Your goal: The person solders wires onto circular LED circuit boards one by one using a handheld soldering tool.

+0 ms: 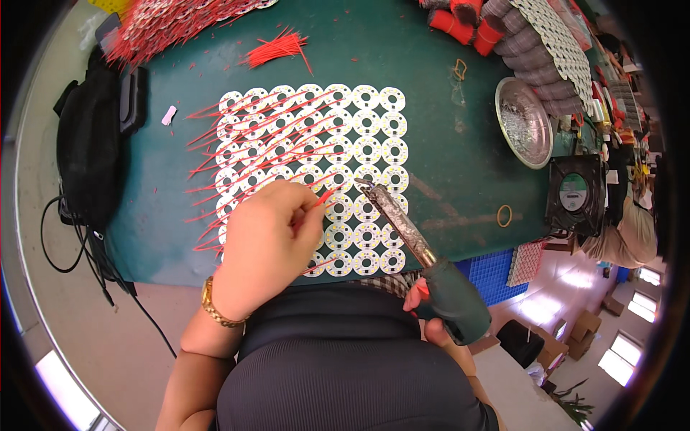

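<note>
A square panel of small round white circuit boards [348,241] lies flat on the green table. Thin red wires [305,151] run across its left and upper boards, with ends sticking out past the left edge. My left hand [277,233], over the panel's lower left, is closed in a pinch on a red wire [326,195] whose end points at a middle board. My right hand [435,332], partly hidden, grips the dark green handle of a soldering iron [410,233]. The iron's tip is beside that wire end, close over the boards; I cannot tell whether it touches.
A loose bunch of red wires [277,49] lies beyond the panel. More wired boards [162,25] are piled far left, near a black bag [90,144]. To the right are a metal bowl [523,122], a black fan [575,194], a rubber band [504,215] and stacked rolls [532,61].
</note>
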Demonstrator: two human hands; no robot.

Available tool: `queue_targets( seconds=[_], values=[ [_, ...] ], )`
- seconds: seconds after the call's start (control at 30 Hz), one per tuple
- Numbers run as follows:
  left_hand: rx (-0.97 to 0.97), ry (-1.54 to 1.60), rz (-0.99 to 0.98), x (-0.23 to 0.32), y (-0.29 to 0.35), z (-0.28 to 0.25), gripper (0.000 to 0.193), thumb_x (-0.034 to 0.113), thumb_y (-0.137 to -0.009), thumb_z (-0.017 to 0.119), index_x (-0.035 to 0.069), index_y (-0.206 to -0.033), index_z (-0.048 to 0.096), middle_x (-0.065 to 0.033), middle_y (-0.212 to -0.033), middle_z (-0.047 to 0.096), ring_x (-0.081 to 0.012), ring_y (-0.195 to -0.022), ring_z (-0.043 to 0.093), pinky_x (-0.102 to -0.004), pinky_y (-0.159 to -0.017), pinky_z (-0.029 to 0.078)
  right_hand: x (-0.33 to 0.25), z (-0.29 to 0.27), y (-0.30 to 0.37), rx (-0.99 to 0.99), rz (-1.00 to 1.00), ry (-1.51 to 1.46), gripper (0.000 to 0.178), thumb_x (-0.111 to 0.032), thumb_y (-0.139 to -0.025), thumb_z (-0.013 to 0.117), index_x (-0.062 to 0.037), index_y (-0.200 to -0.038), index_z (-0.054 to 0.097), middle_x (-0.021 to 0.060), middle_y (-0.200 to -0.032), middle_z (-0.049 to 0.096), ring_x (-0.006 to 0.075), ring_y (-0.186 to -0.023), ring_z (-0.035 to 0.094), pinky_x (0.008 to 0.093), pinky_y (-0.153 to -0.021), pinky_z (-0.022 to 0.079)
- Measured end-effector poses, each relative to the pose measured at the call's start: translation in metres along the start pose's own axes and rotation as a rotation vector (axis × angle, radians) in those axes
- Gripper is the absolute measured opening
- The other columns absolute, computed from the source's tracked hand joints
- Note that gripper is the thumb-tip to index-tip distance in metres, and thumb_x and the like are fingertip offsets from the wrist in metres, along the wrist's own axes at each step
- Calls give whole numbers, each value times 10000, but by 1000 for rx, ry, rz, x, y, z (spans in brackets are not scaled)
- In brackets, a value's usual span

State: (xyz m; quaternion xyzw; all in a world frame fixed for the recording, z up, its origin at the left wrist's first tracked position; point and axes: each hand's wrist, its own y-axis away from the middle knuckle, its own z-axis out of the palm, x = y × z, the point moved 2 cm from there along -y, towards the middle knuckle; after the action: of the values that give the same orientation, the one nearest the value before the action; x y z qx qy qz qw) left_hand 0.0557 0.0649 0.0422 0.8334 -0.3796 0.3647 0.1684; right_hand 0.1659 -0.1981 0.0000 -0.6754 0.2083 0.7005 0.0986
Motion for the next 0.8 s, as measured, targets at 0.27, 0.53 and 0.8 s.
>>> queue_targets(
  seconds=[0.27,0.53,0.8],
  values=[
    [89,246,-47,4,7,-17,98,19,-809,740,3,-879,673,-81,-770,668,-116,-607,607,-244,-564,477,16,-5,15,-17,63,-48,797,-568,-826,684,-4,-1326,425,86,-916,533,196,-793,559,302,-665,471],
    [49,101,78,0,13,10,72,48,-825,701,29,-806,634,-86,-684,570,-226,-560,538,-330,-518,414,14,-13,36,35,151,-137,878,-675,-750,696,-50,-1317,452,61,-908,529,190,-787,556,306,-673,468],
    [55,-74,163,3,12,17,118,40,-817,669,36,-776,558,-111,-688,551,-307,-592,544,-395,-529,402,-5,1,18,180,15,-162,537,-478,-835,696,21,-1025,641,53,-777,628,168,-691,589,295,-649,472]
  ],
)
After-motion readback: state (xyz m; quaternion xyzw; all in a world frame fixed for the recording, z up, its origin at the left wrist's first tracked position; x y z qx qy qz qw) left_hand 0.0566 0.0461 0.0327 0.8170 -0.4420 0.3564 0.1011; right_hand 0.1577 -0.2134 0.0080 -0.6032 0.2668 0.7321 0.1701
